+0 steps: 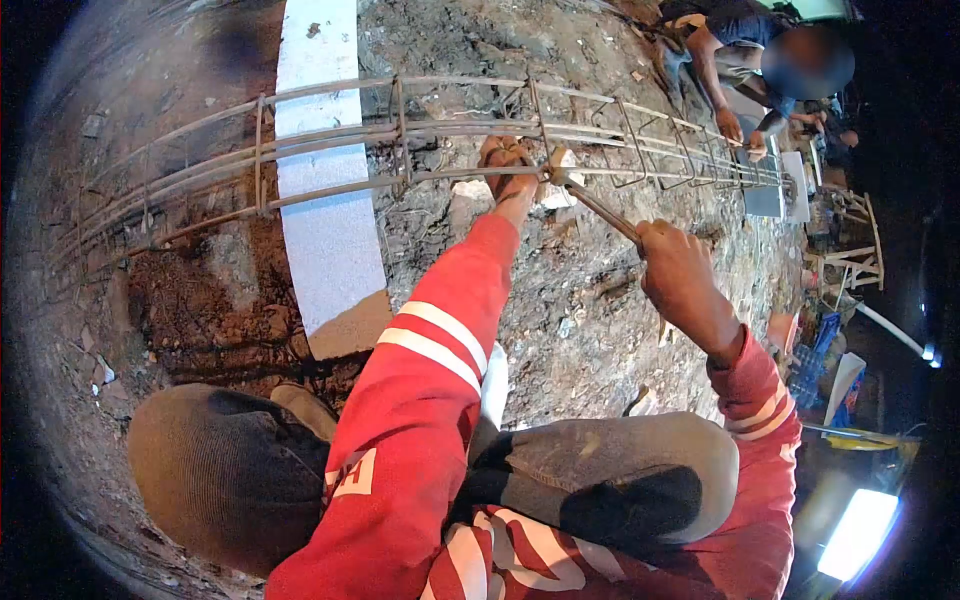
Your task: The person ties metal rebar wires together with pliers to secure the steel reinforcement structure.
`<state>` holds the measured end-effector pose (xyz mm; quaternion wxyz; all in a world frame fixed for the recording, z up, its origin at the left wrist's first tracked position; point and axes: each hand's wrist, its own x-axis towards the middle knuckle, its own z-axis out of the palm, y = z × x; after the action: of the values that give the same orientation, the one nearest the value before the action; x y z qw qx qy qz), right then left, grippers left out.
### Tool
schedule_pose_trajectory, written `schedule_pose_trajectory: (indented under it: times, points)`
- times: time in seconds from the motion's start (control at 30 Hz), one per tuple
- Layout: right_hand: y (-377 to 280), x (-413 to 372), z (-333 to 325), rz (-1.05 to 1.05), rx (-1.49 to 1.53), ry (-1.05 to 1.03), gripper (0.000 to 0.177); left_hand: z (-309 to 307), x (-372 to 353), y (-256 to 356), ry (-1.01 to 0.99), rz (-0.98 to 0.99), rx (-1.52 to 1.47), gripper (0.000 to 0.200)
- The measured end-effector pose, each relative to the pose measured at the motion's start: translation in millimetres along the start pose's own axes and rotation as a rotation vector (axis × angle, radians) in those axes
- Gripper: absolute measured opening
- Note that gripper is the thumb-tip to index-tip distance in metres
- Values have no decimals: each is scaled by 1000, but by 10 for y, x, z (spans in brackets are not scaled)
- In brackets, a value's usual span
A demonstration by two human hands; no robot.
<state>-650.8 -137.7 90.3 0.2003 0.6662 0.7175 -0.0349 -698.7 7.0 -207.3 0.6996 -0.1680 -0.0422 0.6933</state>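
Firmly, our left hand point(505, 170) curls fingers tight round rebar cage point(420, 135) bar, cage lying across rubbly ground point(600, 320). Right hand point(680, 275) fists tying tool point(595, 208), tip at joint. We judge steel stiff, heavy, rough; grip long bar beside stirrup.

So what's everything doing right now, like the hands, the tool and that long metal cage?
left hand: closed on a bar of the rebar cage.
right hand: closed around the tool's handle.
tool: held slanted, its tip at the bar beside the left hand.
rebar cage: lying lengthwise, crossing over the white board.
white board: flat under the cage.
other person: crouched at the cage's far end, hands on it.
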Motion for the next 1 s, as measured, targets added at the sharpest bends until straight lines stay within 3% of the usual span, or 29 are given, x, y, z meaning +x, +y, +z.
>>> schedule_pose_trajectory:
  times: [0.13,0.33,0.5,0.53,0.67,0.73,0.8,0.93,1.0]
  points:
    - [73,-42,6,-78,64,36,20,-76,6,-8,-1,30,-59,12]
    - [202,34,66,-80,-92,130,13,394,-7,83,457,-95,-337,12]
    - [57,-68,200,55,158,-85,21,303,22,84,422,-126,-297,9]
    - [33,-104,443,113,242,-61,21,277,29,79,412,-130,-287,8]
    - [-564,-118,1390,241,695,354,23,189,14,107,392,-162,-263,7]
    - [-747,148,1859,358,840,404,20,159,-4,139,394,-193,-244,6]
    - [-925,327,2015,352,923,570,19,140,-6,192,385,-215,-208,6]
    - [-1094,140,1812,478,1066,502,23,119,9,299,368,-255,-138,6]
    - [-1065,18,1705,419,1021,458,24,133,28,336,359,-273,-116,7]
